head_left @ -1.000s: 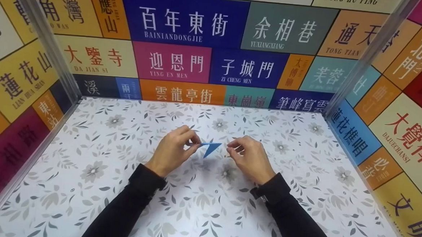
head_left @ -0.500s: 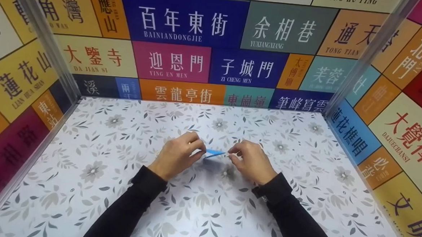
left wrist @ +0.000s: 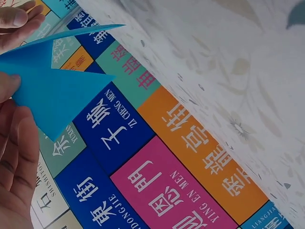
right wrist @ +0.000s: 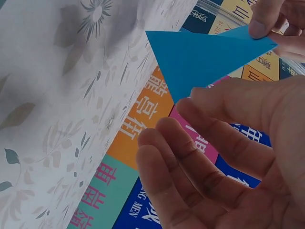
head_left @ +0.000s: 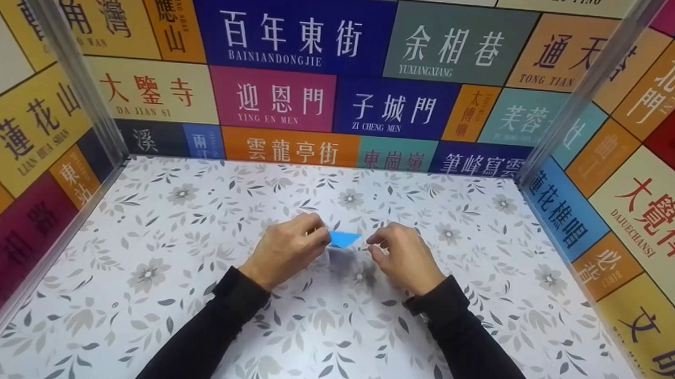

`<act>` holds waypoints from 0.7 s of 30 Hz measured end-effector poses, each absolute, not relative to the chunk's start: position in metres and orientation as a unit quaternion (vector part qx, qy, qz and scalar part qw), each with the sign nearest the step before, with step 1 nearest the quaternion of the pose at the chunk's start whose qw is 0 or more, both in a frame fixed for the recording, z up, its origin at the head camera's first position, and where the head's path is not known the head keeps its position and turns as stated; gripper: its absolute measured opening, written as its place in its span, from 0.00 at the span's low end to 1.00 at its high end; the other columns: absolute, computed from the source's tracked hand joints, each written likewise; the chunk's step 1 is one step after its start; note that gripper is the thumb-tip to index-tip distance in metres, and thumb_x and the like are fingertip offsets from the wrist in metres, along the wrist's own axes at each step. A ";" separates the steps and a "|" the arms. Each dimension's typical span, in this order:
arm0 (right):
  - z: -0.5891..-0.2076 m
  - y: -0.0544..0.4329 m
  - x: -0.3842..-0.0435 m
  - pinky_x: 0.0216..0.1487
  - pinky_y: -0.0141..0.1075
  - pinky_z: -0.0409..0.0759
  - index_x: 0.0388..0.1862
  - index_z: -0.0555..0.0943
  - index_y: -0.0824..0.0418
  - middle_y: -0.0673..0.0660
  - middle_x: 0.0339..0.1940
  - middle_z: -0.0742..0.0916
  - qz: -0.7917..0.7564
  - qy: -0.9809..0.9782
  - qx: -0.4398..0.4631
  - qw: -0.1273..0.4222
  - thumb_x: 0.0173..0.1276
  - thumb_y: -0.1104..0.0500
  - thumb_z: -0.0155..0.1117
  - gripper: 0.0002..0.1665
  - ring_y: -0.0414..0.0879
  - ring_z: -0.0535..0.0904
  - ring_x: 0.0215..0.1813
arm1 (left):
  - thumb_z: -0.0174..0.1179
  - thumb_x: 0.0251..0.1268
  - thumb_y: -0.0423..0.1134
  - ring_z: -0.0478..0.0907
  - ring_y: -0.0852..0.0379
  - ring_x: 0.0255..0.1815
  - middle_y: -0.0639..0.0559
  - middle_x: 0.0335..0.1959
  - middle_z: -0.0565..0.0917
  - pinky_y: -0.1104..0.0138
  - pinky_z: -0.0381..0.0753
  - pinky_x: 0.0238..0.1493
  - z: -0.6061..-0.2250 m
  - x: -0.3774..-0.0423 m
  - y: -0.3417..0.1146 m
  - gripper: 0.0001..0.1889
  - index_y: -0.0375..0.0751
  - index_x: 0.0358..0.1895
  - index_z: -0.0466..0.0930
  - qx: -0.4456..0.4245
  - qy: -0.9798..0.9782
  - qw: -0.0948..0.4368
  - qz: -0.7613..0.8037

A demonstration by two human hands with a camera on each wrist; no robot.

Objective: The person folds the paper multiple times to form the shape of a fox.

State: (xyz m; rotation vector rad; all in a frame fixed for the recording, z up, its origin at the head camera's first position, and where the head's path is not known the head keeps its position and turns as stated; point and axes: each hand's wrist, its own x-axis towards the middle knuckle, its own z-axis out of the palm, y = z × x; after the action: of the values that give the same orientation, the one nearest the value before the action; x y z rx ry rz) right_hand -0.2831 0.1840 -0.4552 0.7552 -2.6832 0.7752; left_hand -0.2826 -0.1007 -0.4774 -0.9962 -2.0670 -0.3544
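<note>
A small piece of folded blue paper (head_left: 343, 239) is in the air above the table, its pointed corners showing. My left hand (head_left: 288, 247) pinches its left end, with the thumb (left wrist: 7, 87) lying on the paper in the left wrist view. My right hand (head_left: 406, 256) is just to the right of the paper's tip, fingers loosely bent and a narrow gap visible in the head view. In the right wrist view, the thumb and index finger (right wrist: 190, 112) come close together near the paper's lower corner. Part of the paper is hidden behind the left fingers.
The table (head_left: 191, 332) has a white cover printed with grey leaves and flowers. Panels of coloured name signs (head_left: 294, 31) stand along the back and both sides. Clear strips (head_left: 83, 78) run up the back corners.
The left hand has come slightly right and down and has turned the paper, so a broad blue face shows now. The right hand stays almost in place.
</note>
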 end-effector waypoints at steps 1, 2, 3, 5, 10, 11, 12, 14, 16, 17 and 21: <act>-0.455 0.184 -0.283 0.53 0.55 0.95 0.46 0.96 0.65 0.62 0.43 0.96 0.267 -0.920 0.259 0.125 0.74 0.68 0.77 0.06 0.61 0.95 0.47 | 0.77 0.74 0.32 0.88 0.56 0.37 0.52 0.41 0.88 0.69 0.92 0.36 -0.479 -0.283 -0.100 0.05 0.45 0.43 0.90 -0.395 -0.816 0.398 -0.138; -0.456 0.183 -0.283 0.53 0.55 0.95 0.46 0.96 0.65 0.62 0.43 0.96 0.268 -0.920 0.259 0.125 0.74 0.68 0.77 0.06 0.61 0.95 0.47 | 0.78 0.74 0.31 0.88 0.56 0.37 0.52 0.41 0.88 0.69 0.91 0.35 -0.480 -0.283 -0.100 0.06 0.44 0.43 0.90 -0.399 -0.815 0.398 -0.137; -0.457 0.183 -0.283 0.52 0.55 0.95 0.46 0.96 0.65 0.62 0.43 0.96 0.268 -0.920 0.259 0.126 0.74 0.68 0.77 0.06 0.60 0.95 0.46 | 0.78 0.73 0.31 0.87 0.56 0.36 0.52 0.41 0.88 0.69 0.91 0.35 -0.481 -0.283 -0.099 0.06 0.44 0.42 0.90 -0.403 -0.813 0.397 -0.135; -0.457 0.183 -0.282 0.52 0.54 0.96 0.45 0.97 0.64 0.61 0.42 0.96 0.269 -0.919 0.259 0.127 0.74 0.69 0.78 0.05 0.59 0.95 0.46 | 0.78 0.71 0.30 0.87 0.56 0.36 0.52 0.41 0.88 0.69 0.90 0.35 -0.483 -0.283 -0.098 0.06 0.44 0.42 0.90 -0.410 -0.811 0.395 -0.132; -0.457 0.181 -0.281 0.51 0.52 0.96 0.45 0.97 0.64 0.60 0.41 0.95 0.268 -0.918 0.260 0.131 0.73 0.69 0.79 0.05 0.57 0.94 0.45 | 0.80 0.67 0.30 0.84 0.56 0.35 0.52 0.39 0.86 0.68 0.89 0.33 -0.484 -0.280 -0.096 0.08 0.45 0.40 0.89 -0.428 -0.814 0.373 -0.124; -0.457 0.181 -0.281 0.51 0.52 0.96 0.45 0.97 0.64 0.60 0.40 0.95 0.266 -0.918 0.261 0.132 0.73 0.69 0.79 0.05 0.56 0.94 0.45 | 0.80 0.67 0.31 0.84 0.56 0.35 0.53 0.39 0.86 0.68 0.89 0.34 -0.484 -0.279 -0.097 0.09 0.46 0.40 0.89 -0.429 -0.818 0.363 -0.122; -0.457 0.181 -0.280 0.51 0.52 0.96 0.45 0.97 0.64 0.60 0.40 0.95 0.265 -0.918 0.262 0.134 0.73 0.69 0.79 0.05 0.56 0.94 0.44 | 0.81 0.66 0.32 0.84 0.56 0.36 0.54 0.39 0.86 0.68 0.89 0.35 -0.484 -0.278 -0.097 0.09 0.47 0.40 0.89 -0.430 -0.823 0.351 -0.122; -0.457 0.180 -0.280 0.50 0.51 0.95 0.45 0.97 0.64 0.59 0.40 0.95 0.265 -0.917 0.265 0.137 0.72 0.69 0.78 0.06 0.55 0.94 0.44 | 0.83 0.64 0.33 0.84 0.56 0.37 0.55 0.39 0.86 0.68 0.89 0.36 -0.485 -0.276 -0.098 0.10 0.49 0.39 0.90 -0.432 -0.833 0.324 -0.121; -0.458 0.179 -0.280 0.50 0.51 0.95 0.45 0.97 0.64 0.60 0.39 0.95 0.264 -0.916 0.269 0.134 0.72 0.69 0.78 0.06 0.55 0.94 0.43 | 0.84 0.62 0.34 0.84 0.56 0.39 0.56 0.40 0.87 0.66 0.89 0.37 -0.485 -0.274 -0.099 0.11 0.51 0.39 0.91 -0.434 -0.844 0.292 -0.118; -0.458 0.179 -0.280 0.50 0.51 0.95 0.45 0.97 0.64 0.60 0.39 0.95 0.266 -0.916 0.269 0.131 0.72 0.69 0.78 0.06 0.55 0.94 0.44 | 0.84 0.62 0.34 0.84 0.56 0.39 0.56 0.40 0.87 0.65 0.89 0.37 -0.485 -0.273 -0.099 0.10 0.52 0.39 0.92 -0.434 -0.850 0.277 -0.115; -0.458 0.177 -0.279 0.51 0.51 0.95 0.46 0.97 0.64 0.60 0.41 0.96 0.275 -0.917 0.266 0.110 0.73 0.68 0.77 0.07 0.55 0.94 0.44 | 0.83 0.64 0.36 0.85 0.55 0.40 0.57 0.39 0.89 0.63 0.89 0.37 -0.486 -0.268 -0.102 0.09 0.53 0.40 0.92 -0.435 -0.866 0.223 -0.102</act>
State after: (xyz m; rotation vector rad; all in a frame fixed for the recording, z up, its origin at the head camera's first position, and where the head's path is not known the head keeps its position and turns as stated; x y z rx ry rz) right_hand -0.2793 0.1765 -0.4580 0.7824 -2.6954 0.8080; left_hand -0.2681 -0.1015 -0.4862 -1.2009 -2.3925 -0.2808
